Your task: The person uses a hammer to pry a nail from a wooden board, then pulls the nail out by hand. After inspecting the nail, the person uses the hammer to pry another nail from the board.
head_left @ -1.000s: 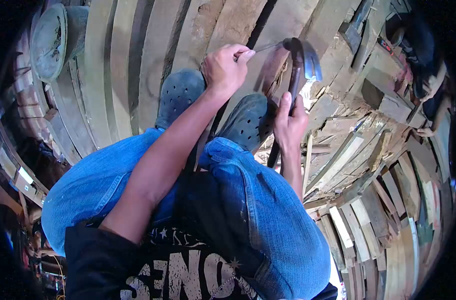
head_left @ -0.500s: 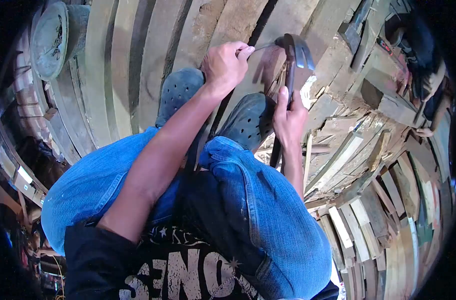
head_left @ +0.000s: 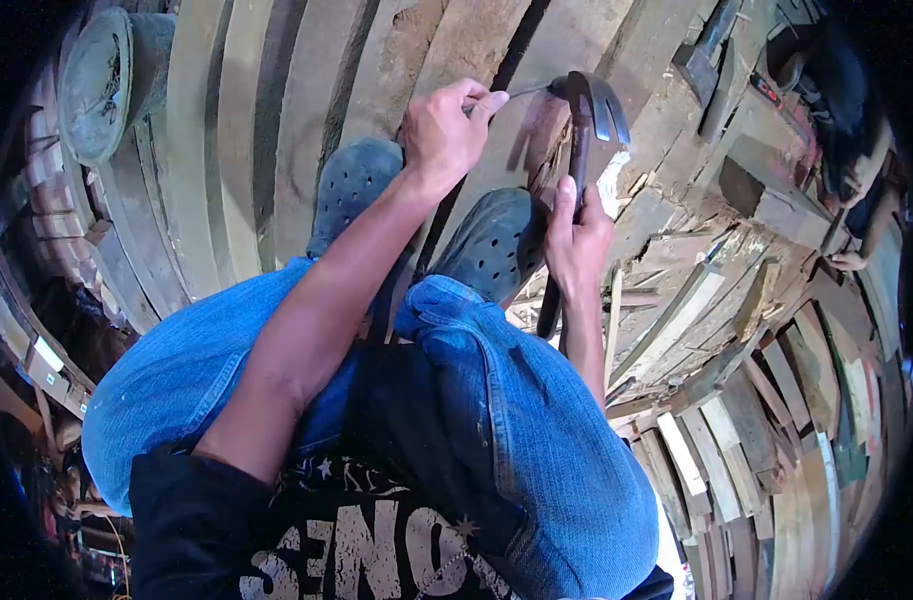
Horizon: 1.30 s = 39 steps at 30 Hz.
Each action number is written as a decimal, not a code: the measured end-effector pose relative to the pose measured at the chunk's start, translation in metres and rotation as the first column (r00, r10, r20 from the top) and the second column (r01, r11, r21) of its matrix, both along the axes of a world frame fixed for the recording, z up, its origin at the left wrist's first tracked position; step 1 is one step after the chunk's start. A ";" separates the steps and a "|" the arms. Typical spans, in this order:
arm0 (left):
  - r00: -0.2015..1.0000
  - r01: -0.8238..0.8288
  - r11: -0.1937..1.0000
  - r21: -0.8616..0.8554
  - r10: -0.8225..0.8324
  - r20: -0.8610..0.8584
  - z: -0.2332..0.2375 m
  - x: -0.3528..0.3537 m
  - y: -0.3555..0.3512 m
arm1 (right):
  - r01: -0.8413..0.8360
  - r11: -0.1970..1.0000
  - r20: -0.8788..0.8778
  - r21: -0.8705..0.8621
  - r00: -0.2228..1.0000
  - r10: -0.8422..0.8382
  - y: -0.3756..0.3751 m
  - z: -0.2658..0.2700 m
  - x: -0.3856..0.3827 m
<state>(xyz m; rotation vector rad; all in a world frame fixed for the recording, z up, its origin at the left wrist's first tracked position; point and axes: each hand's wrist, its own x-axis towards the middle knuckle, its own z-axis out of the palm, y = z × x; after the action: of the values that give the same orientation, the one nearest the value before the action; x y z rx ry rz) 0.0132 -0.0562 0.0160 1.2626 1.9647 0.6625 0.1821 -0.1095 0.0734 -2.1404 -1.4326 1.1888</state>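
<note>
Between the fingers of my left hand [head_left: 446, 130] is a thin metal rod [head_left: 524, 92], slim like a nail. Its far end reaches the face side of a claw hammer's head [head_left: 588, 105], close over a plank. My right hand [head_left: 578, 240] is wrapped around the dark hammer handle [head_left: 580, 160], thumb along it, with the claw facing right. Below my hands are my two perforated clogs [head_left: 491, 245], set on the wooden planks [head_left: 306, 110]. A splintered, broken wood edge lies just beside the hammer handle.
A round-rimmed bucket [head_left: 98, 88] stands at upper left. Loose offcuts and splinters [head_left: 676, 315] lie at right, above stacked boards [head_left: 721, 440]. At far right, another person's hands [head_left: 861, 200] hold a tool beside a wooden block [head_left: 776, 200].
The hammer head has shifted very slightly down and left, and my left hand a little to the left. Both grips are the same.
</note>
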 end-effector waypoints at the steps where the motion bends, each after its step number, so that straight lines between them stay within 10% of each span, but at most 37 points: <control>1: 1.000 0.011 1.000 0.010 -0.011 0.015 0.001 0.000 -0.002 | 0.015 1.000 -0.013 0.005 1.000 -0.014 -0.003 0.000 0.000; 39: 0.981 0.075 0.996 -0.039 -0.081 -0.178 -0.002 -0.002 0.015 | -0.033 0.997 0.021 0.065 0.999 0.032 0.003 -0.007 0.000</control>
<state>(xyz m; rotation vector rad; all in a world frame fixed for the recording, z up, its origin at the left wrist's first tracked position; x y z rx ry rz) 0.0113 -0.0413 0.0137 1.4139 2.0492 0.4910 0.1819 -0.1064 0.0668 -2.0984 -1.4996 1.1185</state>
